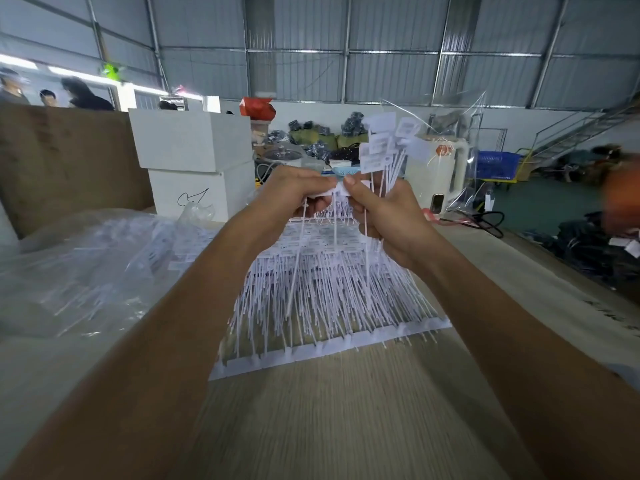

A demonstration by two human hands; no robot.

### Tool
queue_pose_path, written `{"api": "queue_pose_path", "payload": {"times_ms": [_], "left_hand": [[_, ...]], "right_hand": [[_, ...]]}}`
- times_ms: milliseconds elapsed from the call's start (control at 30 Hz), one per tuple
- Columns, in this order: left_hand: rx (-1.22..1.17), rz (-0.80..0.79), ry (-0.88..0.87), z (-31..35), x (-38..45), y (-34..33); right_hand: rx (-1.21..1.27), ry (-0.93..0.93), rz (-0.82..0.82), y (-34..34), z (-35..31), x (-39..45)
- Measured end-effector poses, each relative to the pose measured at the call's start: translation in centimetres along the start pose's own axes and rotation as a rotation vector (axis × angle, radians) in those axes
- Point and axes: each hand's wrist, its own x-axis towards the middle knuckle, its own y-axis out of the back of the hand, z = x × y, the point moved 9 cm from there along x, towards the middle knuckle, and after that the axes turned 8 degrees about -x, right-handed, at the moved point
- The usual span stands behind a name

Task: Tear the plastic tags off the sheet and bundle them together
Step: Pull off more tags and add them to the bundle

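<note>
I see clear bags of tags [86,265] at left of the frame on the table [346,427]. Centre: left hand [294,195] pinches the top strip of the tag sheet [329,306], which is raised above the table. Right hand [388,216] pinches the same strip and grips a bundle of torn tags [384,143], heads sticking up. White boxes [194,161] behind, upper left.
</note>
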Motion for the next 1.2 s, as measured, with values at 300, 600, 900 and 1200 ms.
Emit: {"api": "queue_pose_path", "payload": {"times_ms": [300, 600, 900, 1200], "left_hand": [[-0.315, 0.005, 0.164, -1.6, 0.1, -0.8], [-0.473, -0.187, 0.228, -1.2, -0.5, -2.3], [-0.146, -0.167, 0.188, -0.8, 0.1, -1.0], [0.58, -0.215, -0.033, -0.7, 0.1, -2.7]], "right_hand": [[-0.304, 0.266, 0.139, 0.2, -3.1, -0.9], [-0.338, 0.352, 0.217, 0.5, -4.8, -1.6], [-0.362, 0.286, 0.371, 0.4, -3.5, -1.4], [0.01, -0.054, 0.397, 4.3, -0.1, -0.1]]}}
